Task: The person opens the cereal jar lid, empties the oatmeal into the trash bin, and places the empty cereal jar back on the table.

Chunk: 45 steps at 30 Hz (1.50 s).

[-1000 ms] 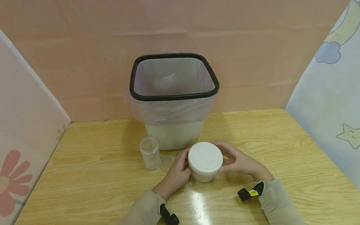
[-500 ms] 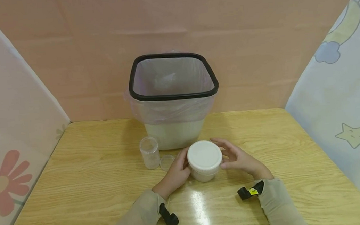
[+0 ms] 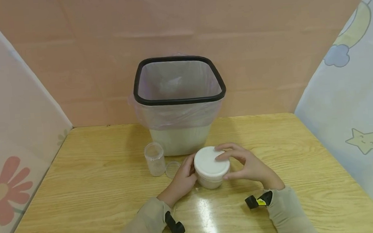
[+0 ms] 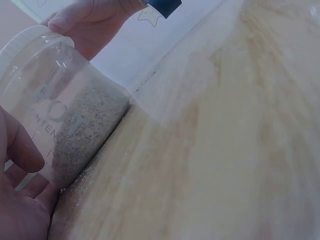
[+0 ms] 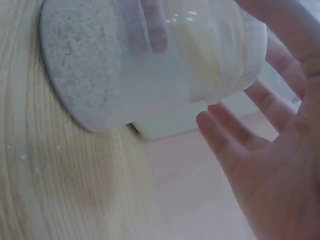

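Observation:
A clear plastic jar (image 4: pixel 85 115) with printed letters and pale, grainy contents in its lower part stands upright on the wooden table. Its white lid (image 3: pixel 207 162) is on top. My left hand (image 3: pixel 182 180) grips the jar low on its left side, fingers curled around the wall. From the right, my right hand (image 3: pixel 246 164) holds the lid, two fingers bent over its top and the thumb at the near rim. In the right wrist view, the lower fingers (image 5: pixel 225 132) of that hand hang beside the lid. The far side of the jar is hidden in the head view.
Behind the jar stands a bin (image 3: pixel 181 136) with a black rim and a thin plastic liner. A small clear cylindrical container (image 3: pixel 155 160) and a flat clear disc (image 3: pixel 172 169) sit left of my left hand. Some specks lie on the table (image 5: pixel 55 165).
My right fingers have shifted from around the lid's far right edge onto its top, and the thumb has moved left along the near rim. My left hand and the jar stay in place.

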Each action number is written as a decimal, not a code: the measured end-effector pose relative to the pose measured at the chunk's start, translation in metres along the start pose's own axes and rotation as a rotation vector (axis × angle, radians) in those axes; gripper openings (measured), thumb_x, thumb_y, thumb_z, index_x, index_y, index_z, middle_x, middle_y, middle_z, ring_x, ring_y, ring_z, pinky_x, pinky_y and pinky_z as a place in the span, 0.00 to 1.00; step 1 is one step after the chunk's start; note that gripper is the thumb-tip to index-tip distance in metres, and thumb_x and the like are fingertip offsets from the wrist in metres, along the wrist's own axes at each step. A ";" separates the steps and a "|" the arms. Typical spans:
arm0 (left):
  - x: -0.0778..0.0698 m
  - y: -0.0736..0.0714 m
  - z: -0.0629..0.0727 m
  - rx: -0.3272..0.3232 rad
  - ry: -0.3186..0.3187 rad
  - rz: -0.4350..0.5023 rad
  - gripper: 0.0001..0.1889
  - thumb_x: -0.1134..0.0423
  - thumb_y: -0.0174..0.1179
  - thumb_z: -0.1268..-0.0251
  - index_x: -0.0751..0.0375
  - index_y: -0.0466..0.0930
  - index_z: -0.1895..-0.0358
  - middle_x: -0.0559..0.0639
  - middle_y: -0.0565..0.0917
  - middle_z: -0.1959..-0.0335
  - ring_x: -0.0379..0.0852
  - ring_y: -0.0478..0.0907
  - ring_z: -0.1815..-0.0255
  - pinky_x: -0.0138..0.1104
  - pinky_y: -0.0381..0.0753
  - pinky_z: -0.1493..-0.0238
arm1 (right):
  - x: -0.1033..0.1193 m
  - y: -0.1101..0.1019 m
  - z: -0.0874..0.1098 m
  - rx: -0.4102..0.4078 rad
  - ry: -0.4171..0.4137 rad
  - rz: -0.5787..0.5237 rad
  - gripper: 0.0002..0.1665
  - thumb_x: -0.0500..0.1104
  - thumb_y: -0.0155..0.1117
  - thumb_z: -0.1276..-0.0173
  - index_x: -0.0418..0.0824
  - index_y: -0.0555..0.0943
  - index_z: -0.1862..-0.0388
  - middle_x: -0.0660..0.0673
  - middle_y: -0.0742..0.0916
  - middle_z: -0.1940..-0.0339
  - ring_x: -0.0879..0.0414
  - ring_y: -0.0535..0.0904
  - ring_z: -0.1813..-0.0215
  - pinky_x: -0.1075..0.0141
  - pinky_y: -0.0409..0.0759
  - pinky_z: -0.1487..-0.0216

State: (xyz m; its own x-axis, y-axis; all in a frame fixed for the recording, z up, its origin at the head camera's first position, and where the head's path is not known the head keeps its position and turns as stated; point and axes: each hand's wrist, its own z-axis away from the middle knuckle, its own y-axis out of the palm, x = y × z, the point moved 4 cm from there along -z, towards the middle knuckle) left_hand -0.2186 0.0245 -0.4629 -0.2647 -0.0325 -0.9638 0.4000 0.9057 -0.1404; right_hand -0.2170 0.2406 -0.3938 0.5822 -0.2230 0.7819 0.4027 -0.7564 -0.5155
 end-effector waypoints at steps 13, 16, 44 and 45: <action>0.001 0.000 0.000 -0.002 -0.011 0.001 0.32 0.82 0.46 0.33 0.66 0.60 0.24 0.62 0.64 0.28 0.56 0.62 0.25 0.47 0.64 0.25 | 0.001 0.001 0.000 -0.019 -0.051 -0.056 0.26 0.24 0.77 0.47 0.39 0.87 0.48 0.37 0.82 0.39 0.52 0.72 0.29 0.64 0.70 0.29; 0.000 0.000 0.000 -0.007 0.003 -0.002 0.33 0.82 0.46 0.34 0.65 0.61 0.24 0.62 0.64 0.28 0.57 0.62 0.25 0.48 0.64 0.25 | 0.000 0.001 -0.001 -0.038 -0.044 -0.076 0.27 0.23 0.76 0.46 0.38 0.87 0.47 0.38 0.82 0.39 0.53 0.72 0.30 0.64 0.72 0.31; 0.002 0.002 -0.001 0.003 0.008 0.003 0.32 0.84 0.43 0.37 0.69 0.64 0.28 0.64 0.65 0.30 0.59 0.67 0.28 0.42 0.68 0.28 | -0.026 -0.028 0.005 -0.493 0.193 -0.212 0.22 0.42 0.44 0.15 0.21 0.71 0.43 0.46 0.81 0.50 0.57 0.86 0.53 0.60 0.87 0.56; 0.001 0.002 -0.002 0.004 0.011 -0.002 0.32 0.84 0.43 0.37 0.69 0.63 0.28 0.64 0.65 0.30 0.58 0.67 0.28 0.42 0.68 0.28 | -0.027 -0.029 0.006 -0.502 0.220 -0.194 0.23 0.43 0.43 0.15 0.21 0.71 0.44 0.46 0.81 0.50 0.58 0.86 0.54 0.60 0.88 0.57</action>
State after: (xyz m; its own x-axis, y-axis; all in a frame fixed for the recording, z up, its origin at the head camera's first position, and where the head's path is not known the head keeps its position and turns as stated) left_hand -0.2199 0.0267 -0.4642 -0.2746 -0.0294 -0.9611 0.4028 0.9041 -0.1428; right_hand -0.2400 0.2719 -0.4017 0.3492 -0.1333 0.9275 0.0716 -0.9831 -0.1682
